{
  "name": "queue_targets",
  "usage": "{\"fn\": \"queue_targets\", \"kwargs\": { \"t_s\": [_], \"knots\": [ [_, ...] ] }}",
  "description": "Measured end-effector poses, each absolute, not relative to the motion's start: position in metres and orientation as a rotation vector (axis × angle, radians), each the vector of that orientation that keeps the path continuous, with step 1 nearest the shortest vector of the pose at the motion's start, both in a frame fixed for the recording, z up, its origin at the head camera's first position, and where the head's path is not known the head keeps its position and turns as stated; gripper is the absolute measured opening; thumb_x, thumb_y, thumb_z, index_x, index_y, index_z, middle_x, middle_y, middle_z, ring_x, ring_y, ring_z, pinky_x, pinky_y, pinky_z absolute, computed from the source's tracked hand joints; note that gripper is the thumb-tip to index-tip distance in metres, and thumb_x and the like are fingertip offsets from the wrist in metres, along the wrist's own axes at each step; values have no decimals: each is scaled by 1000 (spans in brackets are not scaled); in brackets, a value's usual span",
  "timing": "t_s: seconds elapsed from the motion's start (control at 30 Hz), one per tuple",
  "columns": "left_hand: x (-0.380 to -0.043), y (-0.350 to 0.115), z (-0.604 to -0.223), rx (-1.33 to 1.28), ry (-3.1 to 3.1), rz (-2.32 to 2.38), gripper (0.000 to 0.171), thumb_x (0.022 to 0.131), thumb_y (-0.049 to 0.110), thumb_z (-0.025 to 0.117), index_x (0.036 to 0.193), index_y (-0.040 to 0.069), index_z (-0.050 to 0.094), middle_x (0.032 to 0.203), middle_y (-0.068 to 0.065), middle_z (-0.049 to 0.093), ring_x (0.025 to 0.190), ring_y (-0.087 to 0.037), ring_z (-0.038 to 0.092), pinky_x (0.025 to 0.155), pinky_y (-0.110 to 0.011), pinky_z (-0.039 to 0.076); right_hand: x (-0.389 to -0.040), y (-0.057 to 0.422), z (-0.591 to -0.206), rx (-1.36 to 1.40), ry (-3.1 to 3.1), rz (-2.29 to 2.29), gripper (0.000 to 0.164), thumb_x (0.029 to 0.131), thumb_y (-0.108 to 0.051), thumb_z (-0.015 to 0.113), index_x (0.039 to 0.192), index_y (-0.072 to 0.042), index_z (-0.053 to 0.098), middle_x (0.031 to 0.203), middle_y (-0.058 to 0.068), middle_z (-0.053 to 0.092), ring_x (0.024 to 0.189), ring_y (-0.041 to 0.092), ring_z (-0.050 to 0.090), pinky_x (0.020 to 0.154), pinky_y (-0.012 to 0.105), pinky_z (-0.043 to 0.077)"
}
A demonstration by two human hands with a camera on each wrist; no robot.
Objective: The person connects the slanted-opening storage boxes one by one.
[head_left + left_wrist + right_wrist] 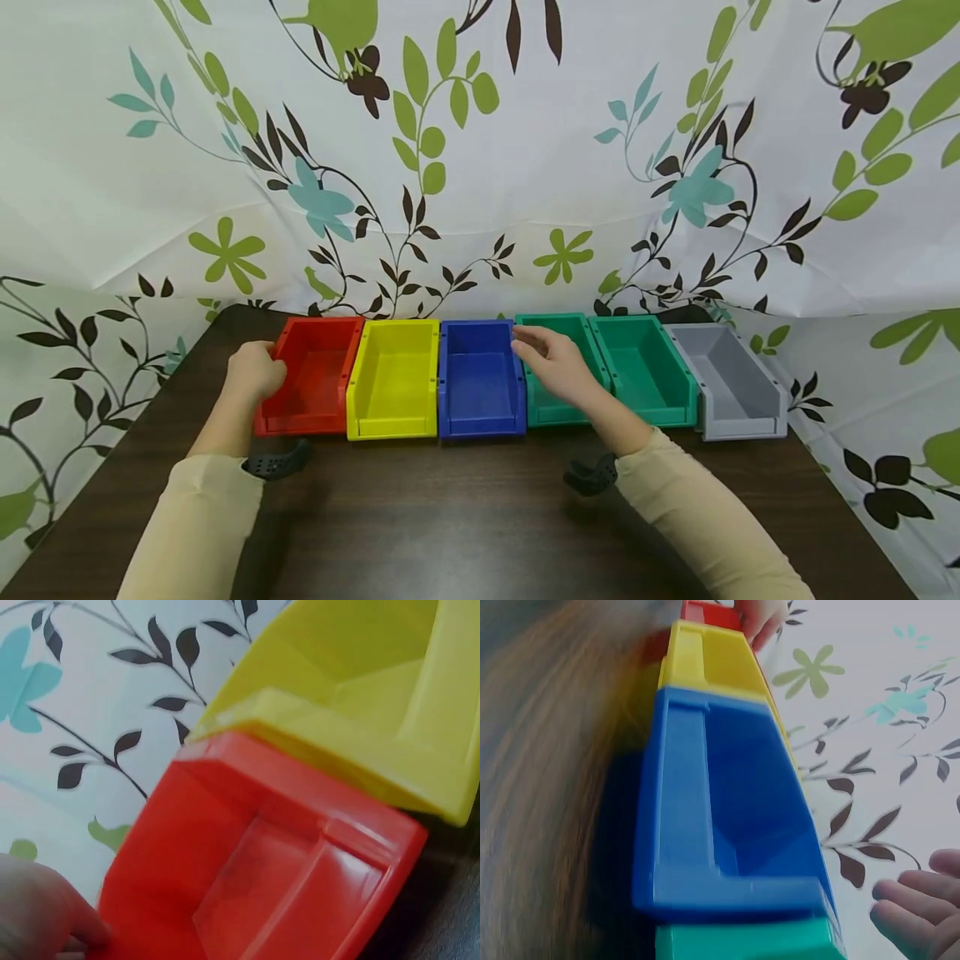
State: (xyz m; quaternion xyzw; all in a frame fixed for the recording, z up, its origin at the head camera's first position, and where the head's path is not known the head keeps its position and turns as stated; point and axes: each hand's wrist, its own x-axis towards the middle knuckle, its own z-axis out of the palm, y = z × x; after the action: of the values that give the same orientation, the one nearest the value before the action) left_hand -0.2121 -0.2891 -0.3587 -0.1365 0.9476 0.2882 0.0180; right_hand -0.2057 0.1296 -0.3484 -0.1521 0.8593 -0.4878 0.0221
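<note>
Your left hand (257,369) gripped red bin (318,379) by left wall, left of frame centre; bin lay right of grip, long axis running away from you. Right hand (553,362), loose-fingered, was farther, near blue bin (482,383).

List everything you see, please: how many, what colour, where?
Red bin: 1, red, row's left end
Yellow bin: 1, yellow, right of red
Blue bin: 1, blue, right of yellow
Green bins: 2, green, right of blue
Grey bin: 1, grey, row's right end
Table: 1, brown, under bins
Cloth: 1, white, leafy, behind table
Sleeves: 2, cream, lower left and lower right
Wrist gadgets: 2, black, by the sleeves
Left hand: 1, bare, gripping red bin's left side
Right hand: 1, bare, near blue and green bins
</note>
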Motion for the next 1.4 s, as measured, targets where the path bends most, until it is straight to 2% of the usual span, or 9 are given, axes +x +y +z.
{"fn": "queue_targets", "kwargs": {
  "t_s": [0.13, 0.4, 0.6, 0.73, 1.0, 1.13, 1.27, 1.4],
  "knots": [
    [-212, -288, -363, -441, 2916, 955, 52, 84, -1, 37, 133, -16, 39, 125, -39, 48, 101, -47, 53, 84, -55, 52, -208, 119, -345, -384, 2406, -1627, 45, 99, -29, 48, 138, -6, 47, 137, 15, 53, 120, 27, 57, 96, 40, 50],
    [-214, -269, -364, -255, 2995, 934, 49, 82, 1, 39, 126, -17, 47, 119, -36, 55, 97, -45, 56, 81, -53, 52, -218, 97, -336, -262, 2087, -1665, 49, 101, -28, 43, 142, -1, 38, 140, 18, 49, 121, 28, 57, 99, 41, 47],
    [-213, -256, -362, -227, 2990, 952, 47, 84, 6, 41, 124, -17, 48, 117, -35, 57, 96, -44, 57, 81, -52, 54, -222, 86, -333, -160, 2017, -1660, 49, 101, -26, 43, 144, -4, 35, 146, 18, 42, 125, 30, 53, 102, 42, 46],
    [-212, -257, -363, -234, 2971, 977, 47, 86, 8, 41, 126, -16, 48, 118, -35, 57, 97, -43, 58, 81, -51, 54, -225, 80, -329, -77, 1945, -1682, 54, 99, -29, 47, 145, -4, 32, 147, 20, 38, 127, 34, 49, 102, 44, 45],
    [-205, -268, -361, -254, 2975, 1021, 46, 88, 11, 42, 123, -17, 51, 116, -35, 58, 96, -42, 60, 78, -49, 55, -230, 67, -328, -48, 1912, -1670, 56, 99, -26, 49, 145, 0, 30, 144, 25, 41, 127, 36, 49, 100, 42, 47],
    [-203, -274, -360, -288, 2961, 1062, 44, 90, 11, 43, 122, -15, 53, 116, -35, 59, 96, -41, 61, 77, -47, 55, -236, 60, -330, -89, 2045, -1583, 50, 96, -20, 54, 137, 5, 43, 134, 25, 52, 117, 33, 59, 89, 37, 54],
    [-204, -276, -362, -314, 2919, 1101, 43, 92, 13, 44, 125, -13, 53, 119, -34, 57, 98, -40, 60, 80, -48, 55, -246, 53, -331, -115, 2259, -1407, 40, 92, -14, 59, 126, 7, 55, 115, 23, 65, 95, 27, 70, 73, 31, 59],
    [-205, -277, -366, -323, 2912, 1111, 43, 93, 13, 45, 127, -12, 52, 121, -33, 57, 100, -41, 60, 83, -49, 54, -255, 47, -331, -113, 2364, -1287, 33, 89, -11, 63, 115, 10, 62, 99, 22, 70, 76, 22, 71, 64, 29, 59]
  ]
}}
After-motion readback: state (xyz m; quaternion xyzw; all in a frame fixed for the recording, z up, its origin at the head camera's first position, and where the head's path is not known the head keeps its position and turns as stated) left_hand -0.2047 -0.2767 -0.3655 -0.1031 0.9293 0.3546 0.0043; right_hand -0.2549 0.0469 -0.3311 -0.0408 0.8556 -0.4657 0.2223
